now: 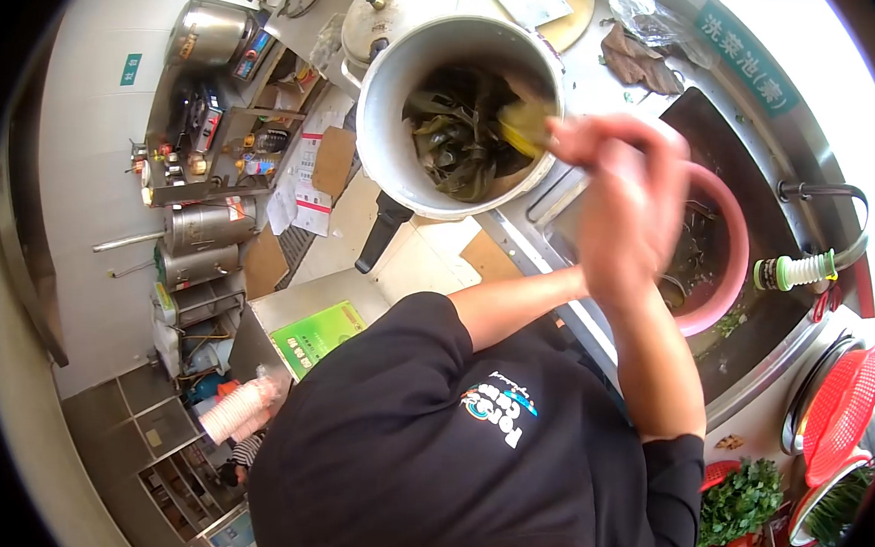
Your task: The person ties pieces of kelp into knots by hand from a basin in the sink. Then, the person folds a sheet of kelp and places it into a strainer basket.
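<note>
Right hand: my right hand (624, 210) was raised beside the near-right rim of the pot. Its fingers were curled almost closed and seemed to pinch a small translucent yellow item (526, 129) at their tips; blur hid its exact form and my grip.

Left hand: hidden behind my right wrist; only the left forearm (521, 301) showed. I could not tell how far its fingers were open, or whether they held anything.

Pot: a deep silver metal pot (385, 120) with a long black handle (385, 232) stood left of the sink (742, 367), its handle projecting toward my side.

Contents: dark green-brown ribbon-like strips (456, 139) lay in a tangled heap, glossy and wet-looking. Bare wall showed above them.

Yellow item: over the right part of the pot opening, brighter along its lower edge.

Handle risk: my forearm or shirt could have caught the projecting handle and turned or tipped the pot.

Grip risk: a loose or wet pinch could have dropped the yellow item among the strips; a low wrist could have knocked the rim.

Beside pot: a round grey metal lid (414, 9) at the far left; a brown wilted leaf (643, 63) to the right.

Sink: held a pink round basin (727, 256).
</note>
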The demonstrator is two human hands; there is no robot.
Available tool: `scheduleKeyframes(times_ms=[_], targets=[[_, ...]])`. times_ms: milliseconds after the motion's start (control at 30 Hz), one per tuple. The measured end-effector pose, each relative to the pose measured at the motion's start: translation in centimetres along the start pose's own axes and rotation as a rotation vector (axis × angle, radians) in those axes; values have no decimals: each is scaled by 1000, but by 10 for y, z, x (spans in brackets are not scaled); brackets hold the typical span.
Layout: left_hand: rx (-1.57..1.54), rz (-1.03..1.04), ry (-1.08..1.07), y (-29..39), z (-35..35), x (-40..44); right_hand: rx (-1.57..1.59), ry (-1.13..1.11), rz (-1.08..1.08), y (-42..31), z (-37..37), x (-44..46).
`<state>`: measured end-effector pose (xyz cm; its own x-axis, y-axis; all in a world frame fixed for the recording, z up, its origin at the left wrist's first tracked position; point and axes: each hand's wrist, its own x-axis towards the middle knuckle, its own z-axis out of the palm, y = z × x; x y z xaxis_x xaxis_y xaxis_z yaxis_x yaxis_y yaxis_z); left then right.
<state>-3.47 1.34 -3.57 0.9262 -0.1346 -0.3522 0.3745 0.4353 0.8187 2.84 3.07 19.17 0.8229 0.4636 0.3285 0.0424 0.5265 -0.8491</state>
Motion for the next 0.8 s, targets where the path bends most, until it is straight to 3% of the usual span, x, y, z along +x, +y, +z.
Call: scheduleKeyframes(times_ms=[33,100,233,300,333,367,433,467,567,633,700,800], targets=[[-57,6,-1,3,0,-4,-111,-141,41,9,8,11],[-198,0,-13,11,-1,-8,-537,-217,17,40,7,10],[-411,-45,38,33,-1,-11,-659,8,64,34,-87,-45],[-446,-160,63,48,0,-14,-980,145,170,32,-150,-89],[-457,-163,15,57,4,-14,-943,133,358,33,-177,-113],[-458,-164,-27,63,7,-11,-851,97,606,25,-187,-128],[-475,-164,-146,76,17,-6,-946,-98,615,3,-170,-122],[-399,-118,-153,73,23,-1,-1103,-211,735,-1,-166,-113],[-328,-26,-259,84,40,13,-953,19,715,19,-185,-118],[-341,35,-387,95,45,18,-457,237,547,-5,-169,-103],[-136,-61,-575,93,42,29,-206,247,688,-40,-175,-93],[242,-186,-507,94,49,25,37,340,474,-72,-169,-84]])
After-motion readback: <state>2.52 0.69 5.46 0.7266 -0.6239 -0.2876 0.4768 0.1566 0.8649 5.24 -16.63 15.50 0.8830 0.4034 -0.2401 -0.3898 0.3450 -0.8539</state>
